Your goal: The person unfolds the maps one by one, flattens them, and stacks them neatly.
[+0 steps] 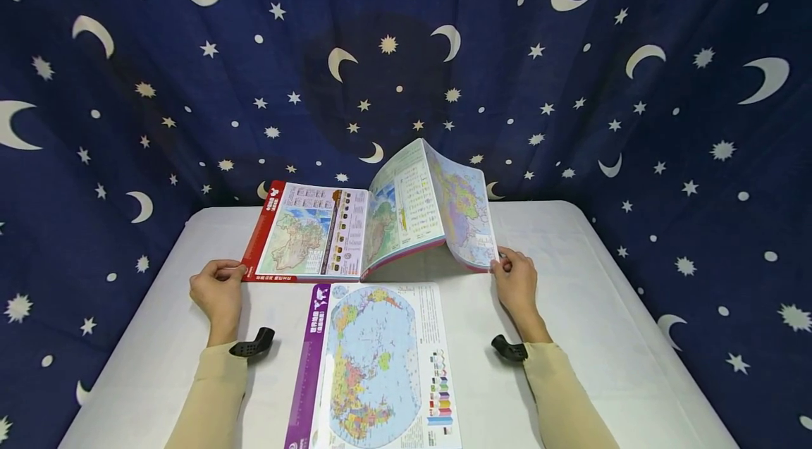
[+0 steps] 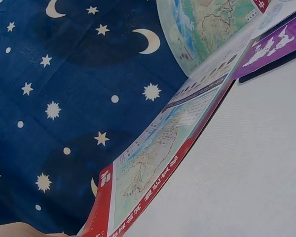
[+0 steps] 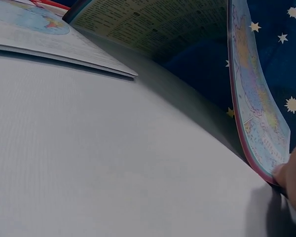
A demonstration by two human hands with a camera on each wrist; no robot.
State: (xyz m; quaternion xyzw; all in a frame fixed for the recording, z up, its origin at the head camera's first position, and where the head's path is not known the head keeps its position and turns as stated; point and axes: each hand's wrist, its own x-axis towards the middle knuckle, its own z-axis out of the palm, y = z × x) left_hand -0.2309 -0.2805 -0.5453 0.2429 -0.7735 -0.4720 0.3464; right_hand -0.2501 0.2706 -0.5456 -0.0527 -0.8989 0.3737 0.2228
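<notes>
A red-edged folding map (image 1: 301,241) lies spread across the back of the table. Its left panel is flat, while the middle rises into a tent-like fold (image 1: 406,202). My left hand (image 1: 218,294) pinches the lower left corner at the red border; only a bit of that hand (image 2: 19,230) shows in the left wrist view. At the lower right corner my right hand (image 1: 517,287) grips the other end panel, thumb on its printed face. In the right wrist view, this panel (image 3: 259,108) curves upward from the fingers. Some fingers of both hands are hidden.
A purple-edged world map (image 1: 374,364), thick at its edge in the right wrist view, lies flat between the forearms, just in front of the red-edged one. Beneath is a white-covered table (image 1: 590,280). A dark blue star-and-moon curtain (image 1: 406,68) hangs behind.
</notes>
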